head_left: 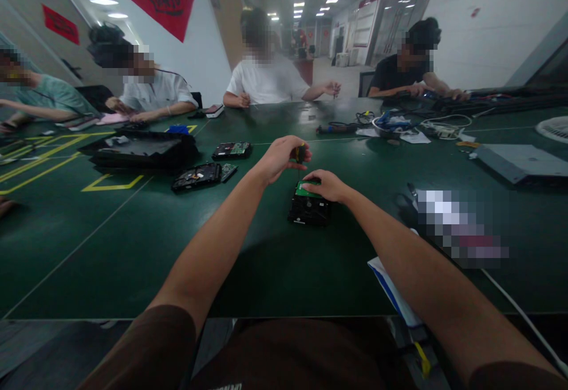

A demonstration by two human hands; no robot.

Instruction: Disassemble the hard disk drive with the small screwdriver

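A black hard drive point(309, 208) with a green circuit board on top lies on the dark green table point(133, 248) in front of me. My left hand point(281, 156) is closed around a small screwdriver point(300, 154) with a dark and yellow handle, held upright over the drive's far end. My right hand point(326, 184) rests on the drive's far right corner, fingers curled down onto the green board.
Two more opened drives point(202, 175) point(232, 150) and a black case point(137, 150) lie to the left. Cables and a bowl point(390, 126) sit at the far right, a grey box point(519, 162) beyond. Papers point(393, 289) lie by my right forearm. Several people sit around the table.
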